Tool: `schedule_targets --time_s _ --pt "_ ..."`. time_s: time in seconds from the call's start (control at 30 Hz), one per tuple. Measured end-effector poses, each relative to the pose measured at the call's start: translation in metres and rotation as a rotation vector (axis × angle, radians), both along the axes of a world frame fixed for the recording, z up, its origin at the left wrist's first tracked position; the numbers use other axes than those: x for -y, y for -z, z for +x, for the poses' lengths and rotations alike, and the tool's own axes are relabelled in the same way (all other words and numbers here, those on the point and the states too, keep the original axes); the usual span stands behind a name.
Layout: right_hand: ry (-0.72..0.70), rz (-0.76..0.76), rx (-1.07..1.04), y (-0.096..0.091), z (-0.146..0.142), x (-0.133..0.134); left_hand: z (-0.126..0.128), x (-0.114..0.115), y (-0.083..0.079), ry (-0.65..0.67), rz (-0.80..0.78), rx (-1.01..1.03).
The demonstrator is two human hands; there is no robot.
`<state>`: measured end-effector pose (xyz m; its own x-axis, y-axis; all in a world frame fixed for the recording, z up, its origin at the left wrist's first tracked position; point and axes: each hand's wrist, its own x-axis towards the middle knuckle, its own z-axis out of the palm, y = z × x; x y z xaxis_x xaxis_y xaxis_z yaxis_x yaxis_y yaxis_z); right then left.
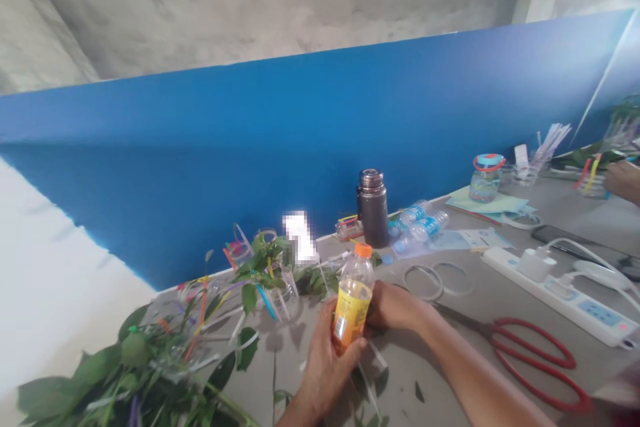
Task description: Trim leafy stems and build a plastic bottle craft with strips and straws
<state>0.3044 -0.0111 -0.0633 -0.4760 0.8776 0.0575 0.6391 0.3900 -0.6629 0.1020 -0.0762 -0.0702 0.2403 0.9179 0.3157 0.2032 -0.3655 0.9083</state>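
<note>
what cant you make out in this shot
All in the head view:
White object: pixelated, cannot be identified.
Label on the orange-capped bottle: partly hidden by the left hand, print too small to read.
Tips of the red-handled scissors: hidden behind the right hand.
Another person's hand: cut off by the right edge.

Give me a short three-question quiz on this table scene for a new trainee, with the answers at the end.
1. Which of the person's hands are on the bottle with the orange cap?
2. True or false: the red-handled scissors lie nearer the person than the white power strip.
3. What lies on its side just right of the dark flask?

Key:
1. Both, the left hand and the right hand.
2. True.
3. Two water bottles.
</note>
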Motion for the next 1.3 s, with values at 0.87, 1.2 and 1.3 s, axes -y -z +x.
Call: schedule_targets --time_s 0.87,1.2,1.3 --pt "-0.169 -0.343 -0.074 -0.008 0.012 -0.014 0.000 -0.003 -0.021 -0.238 0.016 -0.142" --pt "0.044 -0.154 -0.261 -0.008 0.010 -0.015 -0.006 -0.007 -0.015 -0.261 -0.063 -0.090" --pt "0.192 -0.023 -0.387 -0.009 0.008 -0.019 -0.002 -0.004 -0.012 -0.227 -0.012 -0.145"
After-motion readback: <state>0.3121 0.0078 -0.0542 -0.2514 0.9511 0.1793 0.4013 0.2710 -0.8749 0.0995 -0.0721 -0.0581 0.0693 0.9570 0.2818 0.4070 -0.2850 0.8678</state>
